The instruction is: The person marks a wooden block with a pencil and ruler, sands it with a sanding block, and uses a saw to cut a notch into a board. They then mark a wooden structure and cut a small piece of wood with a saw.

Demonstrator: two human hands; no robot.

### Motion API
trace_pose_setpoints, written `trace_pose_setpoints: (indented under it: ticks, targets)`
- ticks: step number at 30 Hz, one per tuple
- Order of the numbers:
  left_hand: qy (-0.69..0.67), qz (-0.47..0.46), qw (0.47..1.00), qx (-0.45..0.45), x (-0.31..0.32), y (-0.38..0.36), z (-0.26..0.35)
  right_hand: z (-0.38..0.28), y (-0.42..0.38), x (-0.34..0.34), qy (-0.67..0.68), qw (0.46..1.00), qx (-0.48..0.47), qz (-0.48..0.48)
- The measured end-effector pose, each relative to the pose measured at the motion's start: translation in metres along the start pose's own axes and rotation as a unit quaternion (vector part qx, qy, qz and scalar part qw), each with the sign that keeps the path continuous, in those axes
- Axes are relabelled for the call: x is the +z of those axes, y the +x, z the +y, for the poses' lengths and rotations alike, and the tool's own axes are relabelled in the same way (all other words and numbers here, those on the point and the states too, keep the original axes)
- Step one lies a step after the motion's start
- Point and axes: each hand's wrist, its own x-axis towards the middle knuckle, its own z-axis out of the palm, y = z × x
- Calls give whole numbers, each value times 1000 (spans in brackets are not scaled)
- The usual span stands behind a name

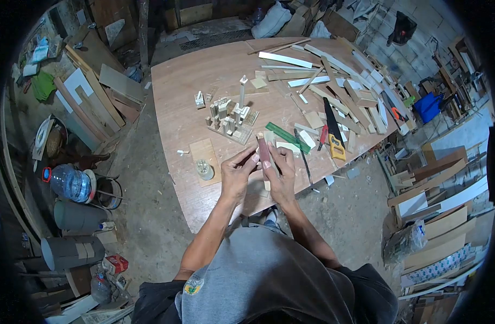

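Note:
My right hand (281,175) is closed around a narrow wooden stick with a reddish-brown face (263,152), possibly sandpaper. Its pale upper end points away from me over the table's near part. Close on its left side, my left hand (239,174) is closed in a pinch. Whatever lies between those fingertips is too small to name. Ahead of my hands stands a wooden model of small block buildings (230,120) with one tall tower (242,90). A jar of small pale pieces (205,169) sits on a thin board (204,147) left of my left hand.
On the right of the wooden table (177,97) lie a handsaw (334,129) with a yellow handle, a green ruler (287,137), a red-handled tool (323,135) and piled wood strips (345,89). A water bottle (72,183) stands at left; boards (442,232) lean at right.

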Motion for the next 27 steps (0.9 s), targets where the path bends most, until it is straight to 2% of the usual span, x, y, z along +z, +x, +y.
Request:
trace_pose_setpoints:
  ticks: [2, 3, 7, 10, 12, 16, 19, 21, 23, 26, 27]
  targets:
    - [-99, 12, 994, -44, 1, 0, 3, -2, -6, 2, 46, 998, 32, -18]
    - [-99, 14, 994, -40, 0, 0, 4, 2, -5, 2, -38, 998, -36, -25]
    - [-111, -16, 992, -51, 6, -7, -5, 8, 16, 2, 20, 1000, 13, -6]
    - [-114, -23, 992, -39, 7, -7, -2, 5, 7, 5, 17, 1000, -3, 1]
    - [-159, -15, 984, -72, 9, -9, 1, 1, 7, 4, 29, 999, -22, -4]
    - [-190, -26, 976, -104, 0, 0, -4, 5, 8, 4, 80, 996, 42, -15]
    - [-137, -15, 987, -88, 1, 0, 2, 13, 11, 7, 200, 976, 85, 5]
    - [-101, -7, 991, -87, 3, -1, 3, 12, 17, 3, 188, 979, 78, -1]
    - [-17, 28, 998, -46, 8, -1, 1, 9, 14, 1, 175, 982, 74, -8]
    - [-28, 69, 997, -33, 7, 10, -2, 8, -2, 4, 104, 993, 55, -16]
    - [25, 69, 997, -16, 8, 9, 0, 8, -10, 5, 106, 992, 65, -6]
